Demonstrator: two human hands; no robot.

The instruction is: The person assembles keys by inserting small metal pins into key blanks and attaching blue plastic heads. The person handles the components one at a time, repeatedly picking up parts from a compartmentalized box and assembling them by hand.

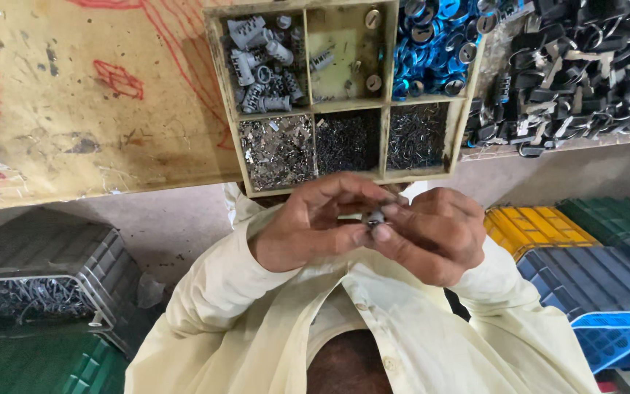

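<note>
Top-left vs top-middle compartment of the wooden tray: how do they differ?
The top-left compartment is piled with grey ribbed metal cylinders; the top-middle compartment is mostly bare, with one such cylinder and a few round discs at its edges. The left looks darker, the middle shows its yellowish floor. Both sit in the same wooden tray, similar in size.

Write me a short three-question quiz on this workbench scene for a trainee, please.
1. True or false: the left hand and the right hand pinch one small metal part between them.
2. Which compartment of the wooden tray, as pictured, holds the blue rings? A: top left. B: top right. C: bottom middle.
3. Fill in: the ridged crate nearest the right hand is coloured ____.
Key: 1 true; 2 B; 3 yellow.
</note>
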